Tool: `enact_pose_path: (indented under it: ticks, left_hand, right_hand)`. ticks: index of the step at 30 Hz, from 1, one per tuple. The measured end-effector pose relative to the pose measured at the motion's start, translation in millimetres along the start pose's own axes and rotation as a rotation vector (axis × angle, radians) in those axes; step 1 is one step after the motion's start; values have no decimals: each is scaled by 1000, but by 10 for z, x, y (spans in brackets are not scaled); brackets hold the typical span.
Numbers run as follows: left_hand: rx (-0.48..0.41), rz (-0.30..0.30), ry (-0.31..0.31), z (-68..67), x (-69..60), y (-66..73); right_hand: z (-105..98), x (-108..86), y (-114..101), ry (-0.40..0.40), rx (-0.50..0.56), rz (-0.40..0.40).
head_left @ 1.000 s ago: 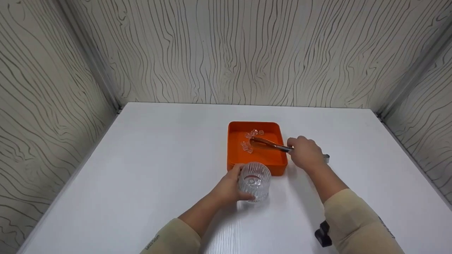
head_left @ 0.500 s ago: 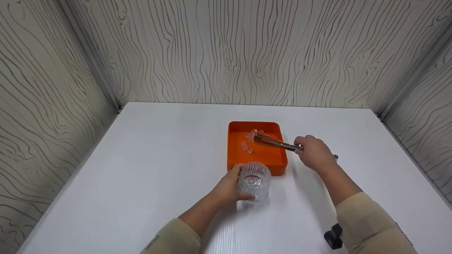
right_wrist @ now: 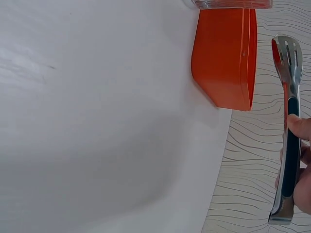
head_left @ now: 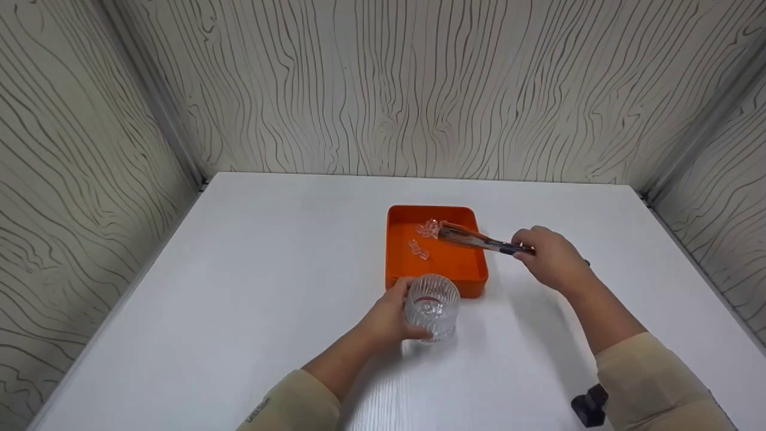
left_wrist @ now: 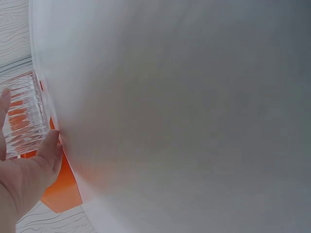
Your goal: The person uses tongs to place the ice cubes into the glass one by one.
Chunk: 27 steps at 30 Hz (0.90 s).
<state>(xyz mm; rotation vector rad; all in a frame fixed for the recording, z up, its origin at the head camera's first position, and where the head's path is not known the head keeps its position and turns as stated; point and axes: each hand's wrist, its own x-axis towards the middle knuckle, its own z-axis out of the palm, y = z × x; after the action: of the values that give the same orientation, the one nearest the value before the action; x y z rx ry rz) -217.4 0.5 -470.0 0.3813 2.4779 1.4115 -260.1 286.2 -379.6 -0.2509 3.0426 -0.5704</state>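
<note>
My left hand grips a clear ribbed glass from its left side, thumb at the front. The glass stands upright on the table, close against the front of an orange tray. My right hand holds metal tongs with dark grips; their head is over the right part of the tray. In the right wrist view the slotted tongs look nearly closed, and I cannot tell whether a piece is between the tips. Several clear ice-like cubes lie in the tray.
A small black object shows beside the right sleeve, at the near right. The white table is bounded by wood-patterned panels at the back and both sides.
My right hand has moved right with the tongs, whose head has drawn back from the middle cubes toward the tray's right side. The left hand and glass have stayed put.
</note>
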Motion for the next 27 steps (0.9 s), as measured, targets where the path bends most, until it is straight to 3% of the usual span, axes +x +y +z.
enact_pose_path:
  ticks: [8, 27]
  left_hand:
    - [16, -25, 8, 6, 3, -2]
    - [-7, -53, 19, 33, -3, 19]
  right_hand:
    - [-79, -120, 96, 19, 81, -78]
    - [-47, -358, 212, 83, 122, -385]
